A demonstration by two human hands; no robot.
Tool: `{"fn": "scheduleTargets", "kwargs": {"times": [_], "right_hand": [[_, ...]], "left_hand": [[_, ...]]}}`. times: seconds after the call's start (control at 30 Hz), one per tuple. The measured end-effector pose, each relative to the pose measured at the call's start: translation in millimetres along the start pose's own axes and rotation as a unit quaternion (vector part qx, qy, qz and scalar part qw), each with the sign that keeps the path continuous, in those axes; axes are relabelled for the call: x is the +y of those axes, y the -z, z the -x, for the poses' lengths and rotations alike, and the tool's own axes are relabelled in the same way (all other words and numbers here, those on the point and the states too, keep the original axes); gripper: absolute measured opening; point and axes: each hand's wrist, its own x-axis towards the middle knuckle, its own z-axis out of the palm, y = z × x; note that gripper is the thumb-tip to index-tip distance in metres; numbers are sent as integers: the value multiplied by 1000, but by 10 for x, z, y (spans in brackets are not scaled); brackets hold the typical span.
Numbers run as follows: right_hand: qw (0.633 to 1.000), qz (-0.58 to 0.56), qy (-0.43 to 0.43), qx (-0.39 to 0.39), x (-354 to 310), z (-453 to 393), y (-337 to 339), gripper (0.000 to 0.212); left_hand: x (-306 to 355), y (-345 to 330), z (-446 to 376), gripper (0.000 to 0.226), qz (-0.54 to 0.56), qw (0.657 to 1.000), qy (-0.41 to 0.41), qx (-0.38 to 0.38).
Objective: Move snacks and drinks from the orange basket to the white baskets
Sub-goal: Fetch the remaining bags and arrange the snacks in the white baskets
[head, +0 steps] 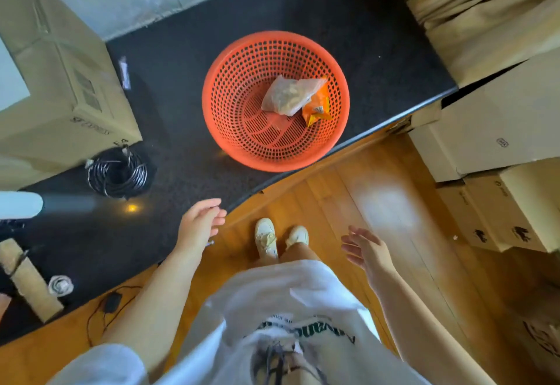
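Wooden floor (378, 202) ran under the person, meeting a dark speckled surface (181, 81) along a curved edge. Nearest, a white shirt (288, 309) and two white sneakers (280, 237) showed. Left hand (198, 227) hung over the curved edge, grip loose, fingers relaxed, holding nothing. Right hand (368, 251) hovered above the floor, fingers spread wide, empty too. A small black adapter (110, 303) with its thin wire lay on the floor at left. Farther, a coiled black cable (118, 172) sat on the dark surface beside a cardboard box (60, 75). Orange basket (275, 101) stood on the surface near its edge, well apart from both hands. Inside lay a clear bag of snacks (288, 96), partly overlapping an orange snack packet (318, 107). Stacked cardboard boxes (485, 142) stood at right.
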Motion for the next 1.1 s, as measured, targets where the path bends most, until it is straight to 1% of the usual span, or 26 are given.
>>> {"fn": "scheduleTargets", "kwargs": {"times": [0.1, 0.17, 0.23, 0.27, 0.33, 0.37, 0.43, 0.5, 0.53, 0.6, 0.67, 0.7, 0.77, 0.87, 0.93, 1.1], "right_hand": [[997, -4, 75, -2, -499, -212, -255, 18], [990, 14, 142, 8, -866, -422, -467, 20], [973, 47, 224, 31, -1176, -627, -675, 27], [960, 67, 267, 45, -1309, -736, -775, 26], [932, 117, 333, 81, -1524, -935, -945, 27], [920, 138, 355, 93, -1619, -1017, -1016, 31], [899, 173, 389, 105, -1783, -1161, -1146, 41], [875, 225, 415, 105, -1913, -1308, -1271, 48], [863, 260, 421, 103, -1974, -1361, -1328, 52], [855, 316, 399, 103, -2031, -1493, -1439, 62], [855, 342, 375, 105, -2064, -1568, -1508, 67], [860, 344, 361, 105, -2074, -1618, -1544, 67], [870, 339, 341, 107, -2094, -1701, -1603, 68], [893, 322, 300, 99, -2126, -1784, -1678, 69], [907, 307, 274, 87, -2141, -1821, -1716, 72], [924, 277, 255, 74, -2156, -1884, -1730, 76]], "left_hand": [[520, -249, -212, 25, -26, 994, -93, -48], [798, -442, -407, 24, -59, 984, -148, -84], [991, -647, -626, 23, -102, 969, -193, -113], [1068, -756, -768, 25, -125, 961, -217, -118], [1177, -972, -1064, 41, -184, 940, -267, -107], [1214, -1075, -1208, 52, -214, 927, -292, -96], [1259, -1266, -1502, 70, -272, 900, -335, -60], [1271, -1428, -1767, 82, -328, 877, -351, -24], [1284, -1484, -1865, 86, -358, 861, -360, -11], [1267, -1578, -2063, 95, -407, 832, -378, 7], [1281, -1615, -2170, 104, -425, 808, -407, 17], [1287, -1639, -2226, 106, -425, 804, -416, 19], [1303, -1679, -2303, 103, -411, 806, -426, 13], [1317, -1727, -2338, 86, -393, 813, -429, -1], [1340, -1734, -2336, 76, -375, 826, -422, -1], [1392, -1721, -2335, 63, -345, 849, -400, -4]]}}
